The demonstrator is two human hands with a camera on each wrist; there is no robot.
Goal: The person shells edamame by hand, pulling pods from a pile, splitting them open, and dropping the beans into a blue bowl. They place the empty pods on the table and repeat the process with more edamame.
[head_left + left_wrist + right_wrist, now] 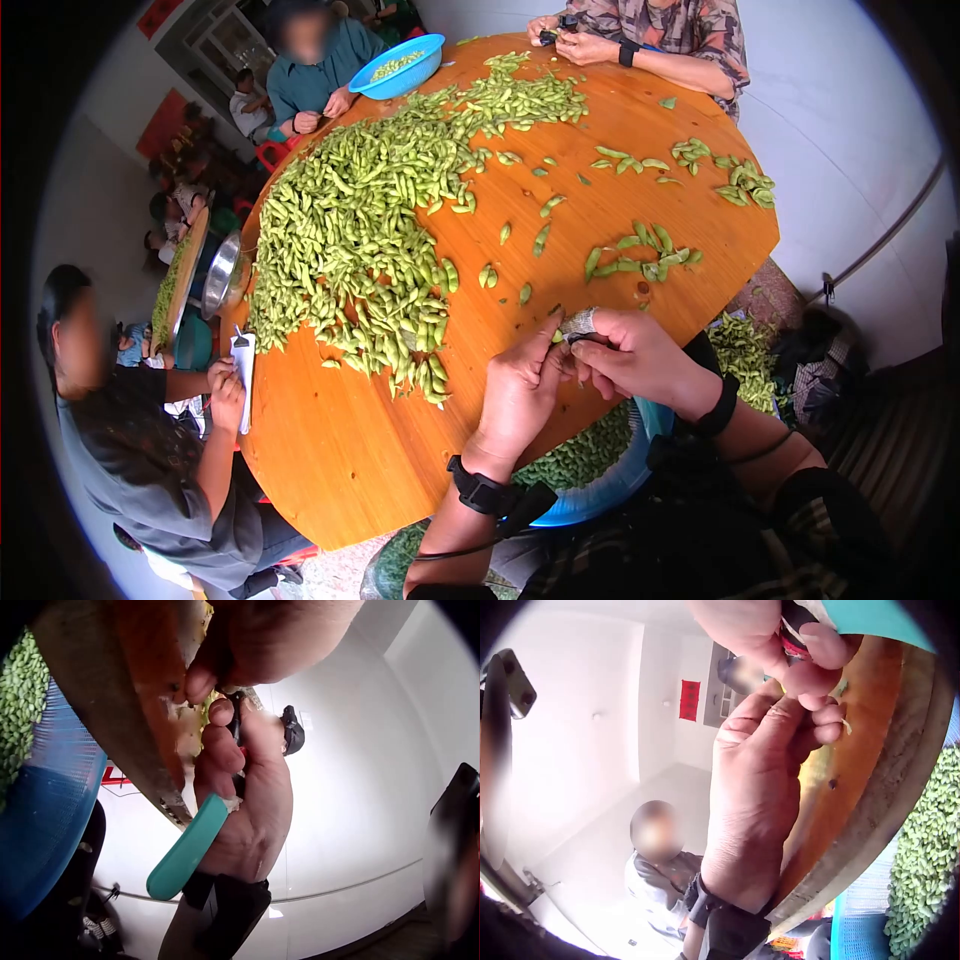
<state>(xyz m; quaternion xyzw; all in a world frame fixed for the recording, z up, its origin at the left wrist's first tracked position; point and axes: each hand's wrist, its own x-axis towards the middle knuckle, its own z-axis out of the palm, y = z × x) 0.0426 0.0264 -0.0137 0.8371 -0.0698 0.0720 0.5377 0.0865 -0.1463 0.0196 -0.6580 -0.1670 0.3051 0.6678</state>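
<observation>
Both hands meet over the near edge of the round wooden table (390, 470). My left hand (515, 395) pinches a small green pod (557, 338) between thumb and fingers, mostly hidden by the fingertips. Close against it, my right hand (645, 360) has its fingers curled round a tool with a teal handle (187, 847); the handle sticks out below the palm in the left wrist view. A pale wrap (579, 323) covers a digit of the right hand. Under the hands, a blue basin (655, 425) holds many shelled green beans (585, 450).
A big heap of green pods (350, 220) spreads over the table's left and far side. Several loose pods (645, 255) lie at the right. A light-blue basin (425, 60) stands at the far edge. Other people sit around; one holds a clipboard (242, 380). More pods (745, 360) lie low at right.
</observation>
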